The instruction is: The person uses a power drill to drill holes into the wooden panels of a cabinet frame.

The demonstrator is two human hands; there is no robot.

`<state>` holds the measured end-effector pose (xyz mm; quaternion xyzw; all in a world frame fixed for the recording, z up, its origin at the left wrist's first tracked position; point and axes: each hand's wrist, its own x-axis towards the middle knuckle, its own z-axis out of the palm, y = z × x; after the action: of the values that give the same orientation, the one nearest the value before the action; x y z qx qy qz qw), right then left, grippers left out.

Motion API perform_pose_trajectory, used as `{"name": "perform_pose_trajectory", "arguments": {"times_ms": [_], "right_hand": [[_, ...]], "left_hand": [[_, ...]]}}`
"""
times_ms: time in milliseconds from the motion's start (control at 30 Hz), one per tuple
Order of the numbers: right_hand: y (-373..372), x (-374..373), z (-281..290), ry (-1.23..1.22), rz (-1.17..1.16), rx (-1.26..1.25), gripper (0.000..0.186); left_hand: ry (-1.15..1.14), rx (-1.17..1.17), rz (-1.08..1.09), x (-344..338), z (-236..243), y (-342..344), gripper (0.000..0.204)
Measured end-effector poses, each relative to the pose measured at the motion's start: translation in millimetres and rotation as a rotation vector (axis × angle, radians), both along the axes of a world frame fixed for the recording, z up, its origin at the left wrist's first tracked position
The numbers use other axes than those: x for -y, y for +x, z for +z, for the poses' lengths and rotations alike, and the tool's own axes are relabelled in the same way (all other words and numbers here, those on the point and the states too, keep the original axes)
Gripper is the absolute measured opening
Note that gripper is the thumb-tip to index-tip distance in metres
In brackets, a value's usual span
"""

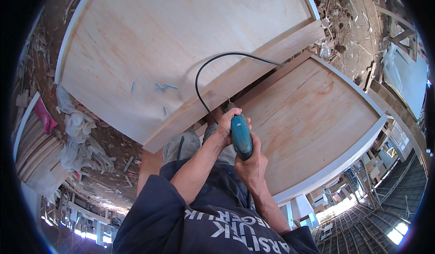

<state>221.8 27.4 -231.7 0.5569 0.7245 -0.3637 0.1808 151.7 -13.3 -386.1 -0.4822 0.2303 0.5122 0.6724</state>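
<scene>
Drill (241, 138) in front of the body, long axis running away, bit (229, 100) up by the far panel (181, 27)'s edge, contact unclear! Left hand (226, 124) wraps its front, nearer that edge; right hand (252, 163) clasps the rear.

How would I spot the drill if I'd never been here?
Find the big upper panel and the lower panel. Near where they meet, the left hand and right hand hold the drill. Its rounded teal body sets it apart from the pale panels and dark shirt.
</scene>
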Motion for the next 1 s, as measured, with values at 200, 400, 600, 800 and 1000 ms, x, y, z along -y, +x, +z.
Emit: {"name": "perform_pose_trajectory", "arguments": {"times_ms": [200, 400, 600, 800, 1000], "right_hand": [[0, -1, -8, 0.009, 0.005, -0.022, 0.069], [2, -2, -14, 0.038, 0.139, 0.015, 0.073], [5, 1, -17, 0.067, 0.16, 0.012, 0.074], [12, -1, -16, 0.089, 0.269, 0.018, 0.071], [12, 17, 24, 0.138, 0.193, -0.07, 0.071]], "left_hand": [[-0.005, 0.012, -0.01, 0, -8, 0, 0.031], [0.013, 0.026, 0.11, 4, -16, 6, 0.031], [0.022, -0.018, 0.066, 3, -14, 3, 0.035], [0.031, -0.056, 0.213, 14, -17, 22, 0.037], [-0.75, -1.401, -0.773, 122, -74, -5, 0.036]]}}
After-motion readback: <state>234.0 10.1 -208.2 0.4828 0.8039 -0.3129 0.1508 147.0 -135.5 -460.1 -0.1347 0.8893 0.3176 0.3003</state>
